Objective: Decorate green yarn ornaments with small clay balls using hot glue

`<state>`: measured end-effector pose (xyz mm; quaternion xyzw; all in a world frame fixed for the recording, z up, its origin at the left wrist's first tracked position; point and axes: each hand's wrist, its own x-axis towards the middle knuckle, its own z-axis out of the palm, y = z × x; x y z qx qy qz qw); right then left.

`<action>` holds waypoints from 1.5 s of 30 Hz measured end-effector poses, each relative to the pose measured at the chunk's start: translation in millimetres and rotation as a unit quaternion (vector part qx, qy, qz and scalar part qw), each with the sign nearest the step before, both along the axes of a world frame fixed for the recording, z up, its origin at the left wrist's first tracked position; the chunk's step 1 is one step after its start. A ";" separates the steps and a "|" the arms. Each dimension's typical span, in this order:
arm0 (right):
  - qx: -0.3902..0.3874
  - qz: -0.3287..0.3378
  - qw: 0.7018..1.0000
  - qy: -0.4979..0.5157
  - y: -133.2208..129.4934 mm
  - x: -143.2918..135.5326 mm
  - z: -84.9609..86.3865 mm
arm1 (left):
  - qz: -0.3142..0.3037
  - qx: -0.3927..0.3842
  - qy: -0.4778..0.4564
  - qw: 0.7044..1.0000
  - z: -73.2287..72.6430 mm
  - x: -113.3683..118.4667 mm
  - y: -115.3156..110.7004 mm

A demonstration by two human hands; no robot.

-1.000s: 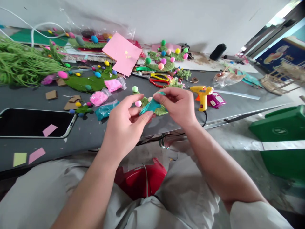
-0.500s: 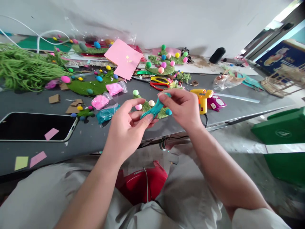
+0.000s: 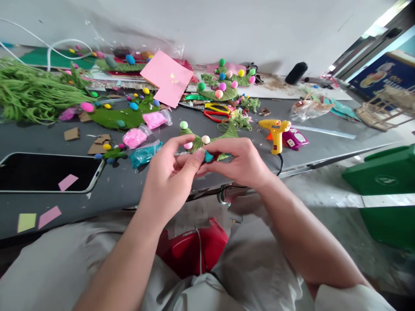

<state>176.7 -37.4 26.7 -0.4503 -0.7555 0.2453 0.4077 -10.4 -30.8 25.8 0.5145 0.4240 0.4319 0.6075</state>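
A small lump of teal clay is pinched between both hands near the table's front edge. My left hand has its thumb and fingers closed on the lump from the left. From the right, my right hand grips it with thumb and forefinger. Just behind the fingers lies a green yarn-wrapped piece with pale green, cream and pink balls, partly hidden by the hands. A bag of teal clay and a bag of pink clay rest left of my left hand.
A yellow glue gun stands to the right, its cord over the edge. Red-handled pliers and pink paper lie behind. At left are a phone and green yarn. Green bins stand at right.
The teal clay was stretched between the hands and is now a compact lump. My right hand has come down and left, against my left fingers, uncovering more of the green piece.
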 end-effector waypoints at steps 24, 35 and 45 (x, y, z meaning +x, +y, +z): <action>-0.045 -0.019 0.999 0.024 1.8 8.7 3.7 | -0.007 -0.033 -0.012 0.999 -10.5 4.7 1.2; -0.011 -0.024 0.995 0.093 11.3 26.8 3.4 | -0.017 -0.060 -0.109 0.992 -5.1 -2.8 1.3; -0.022 -0.041 0.999 0.012 0.4 12.1 3.4 | -0.020 -0.057 -0.024 0.998 -5.8 -5.0 4.1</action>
